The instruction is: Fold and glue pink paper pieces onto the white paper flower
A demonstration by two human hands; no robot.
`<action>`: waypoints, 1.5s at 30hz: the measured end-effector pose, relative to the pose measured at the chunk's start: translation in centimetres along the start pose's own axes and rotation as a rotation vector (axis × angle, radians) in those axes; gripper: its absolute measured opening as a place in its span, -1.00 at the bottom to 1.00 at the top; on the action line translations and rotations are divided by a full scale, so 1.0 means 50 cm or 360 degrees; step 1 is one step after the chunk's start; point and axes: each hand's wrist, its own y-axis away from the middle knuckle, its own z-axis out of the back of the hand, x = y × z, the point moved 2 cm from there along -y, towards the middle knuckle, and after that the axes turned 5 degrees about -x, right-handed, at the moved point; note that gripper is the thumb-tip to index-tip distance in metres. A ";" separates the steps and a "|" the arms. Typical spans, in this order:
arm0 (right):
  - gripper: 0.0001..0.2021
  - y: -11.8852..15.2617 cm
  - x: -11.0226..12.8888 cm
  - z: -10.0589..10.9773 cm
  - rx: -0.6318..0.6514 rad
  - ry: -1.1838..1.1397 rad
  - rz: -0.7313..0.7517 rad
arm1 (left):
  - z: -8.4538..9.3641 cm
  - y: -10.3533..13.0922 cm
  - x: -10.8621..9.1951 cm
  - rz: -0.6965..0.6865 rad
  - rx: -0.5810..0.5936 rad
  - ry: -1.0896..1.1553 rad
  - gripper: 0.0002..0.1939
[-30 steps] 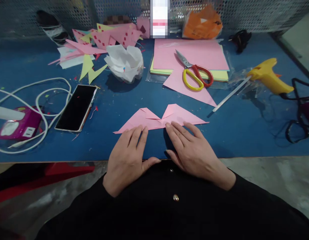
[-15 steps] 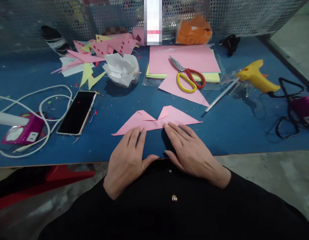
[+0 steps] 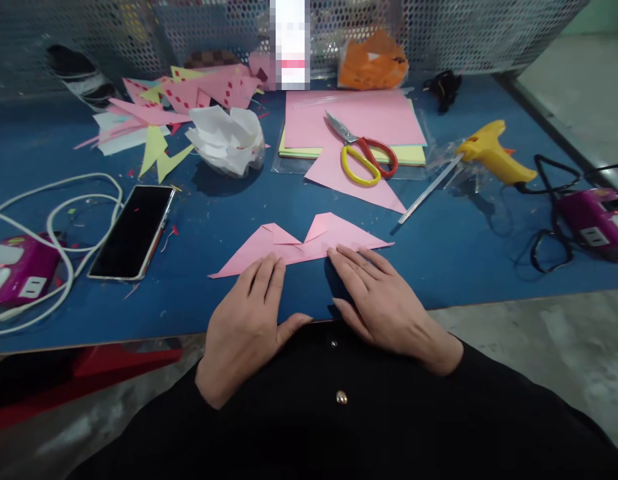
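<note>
A folded piece of pink paper (image 3: 316, 241) lies on the blue table in front of me, with two raised peaks and a notch between them. The fingertips of my left hand (image 3: 251, 313) rest on its near edge, left of the notch. On the same edge, farther right, lie the fingertips of my right hand (image 3: 379, 297). Both hands are palm down, fingers stretched out and thumbs apart, gripping nothing. Beyond the paper, scissors (image 3: 361, 150) with one yellow and one red handle lie on a loose pink paper piece (image 3: 349, 183) and a stack of coloured paper (image 3: 309, 120).
At the right are a yellow glue gun (image 3: 496, 153) and a purple power socket (image 3: 593, 217). To the left lie a phone (image 3: 131, 230), a white cable (image 3: 63, 257) and another purple socket (image 3: 33, 267). Crumpled white paper (image 3: 229, 140), paper scraps (image 3: 149, 117) and an orange bag (image 3: 373, 60) stand farther back.
The view has shifted a little, so the table's things sit farther left. Both hands stay flat at the paper's near edge, the left fingers slightly farther apart from the right.
</note>
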 end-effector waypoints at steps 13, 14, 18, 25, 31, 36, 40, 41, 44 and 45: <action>-0.36 0.022 -0.021 0.001 0.0017 0.0099 -0.0173 | 0.001 -0.006 -0.007 0.0047 0.0043 -0.0024 -0.20; -0.36 0.026 -0.027 0.003 0.0012 0.0100 -0.0196 | 0.000 -0.006 -0.008 0.0043 0.0040 -0.0019 -0.20; -0.37 0.042 -0.049 0.008 0.0005 0.0175 -0.0332 | -0.003 -0.004 -0.008 0.0023 0.0048 -0.0031 -0.22; -0.35 0.052 -0.054 0.004 -0.0020 0.0238 -0.0397 | -0.006 -0.005 -0.007 0.0014 0.0008 -0.0028 -0.22; -0.37 0.066 -0.065 0.010 -0.0063 0.0321 -0.0474 | -0.008 -0.002 -0.007 0.0015 -0.0007 0.0001 -0.25; -0.44 0.061 -0.065 0.018 -0.0186 0.0321 -0.0418 | -0.004 -0.006 -0.002 0.0027 -0.0046 0.0040 -0.30; -0.62 0.027 -0.047 0.028 -0.0388 0.0390 -0.0127 | 0.006 -0.016 0.010 -0.0036 -0.0107 0.0056 -0.52; -0.67 0.012 -0.041 0.028 -0.0410 0.0379 -0.0038 | 0.008 -0.019 0.013 -0.0037 -0.0118 0.0061 -0.58; -0.75 -0.040 -0.022 0.023 -0.0404 0.0325 0.0155 | 0.010 -0.028 0.025 -0.0018 -0.0164 0.0089 -0.70; -0.77 -0.056 -0.017 0.019 -0.0389 0.0326 0.0199 | 0.010 -0.031 0.028 -0.0017 -0.0188 0.0108 -0.73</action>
